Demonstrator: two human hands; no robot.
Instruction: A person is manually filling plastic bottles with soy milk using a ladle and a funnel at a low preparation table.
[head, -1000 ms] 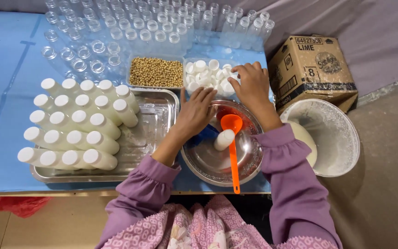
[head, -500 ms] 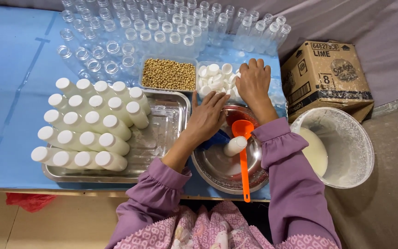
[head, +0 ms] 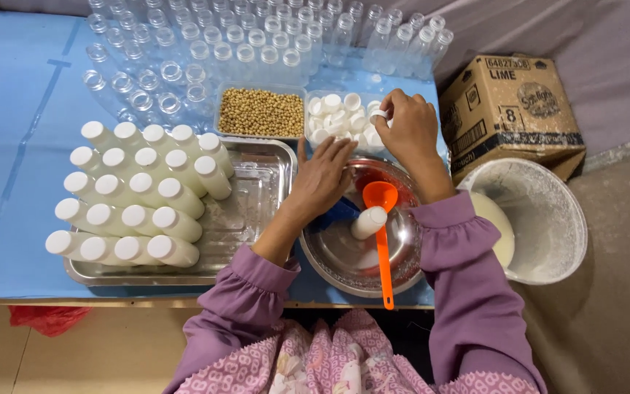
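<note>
light: bright, even, overhead | shadows: soft | glare: metal bowl (head: 362, 248), tray (head: 257, 182) | focus: sharp | edges: slight wide-angle bend

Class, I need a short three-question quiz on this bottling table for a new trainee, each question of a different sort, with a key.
1. True or false: the capped bottles lie on their sides in the metal tray.
2. Which hand reaches into the tub of white caps? A) left B) right
3. Fill in: the orange scoop rests in the metal ____.

Key:
1. True
2. B: the right hand has its fingertips on a cap; the left hand hovers over the bowl's rim.
3. bowl
</note>
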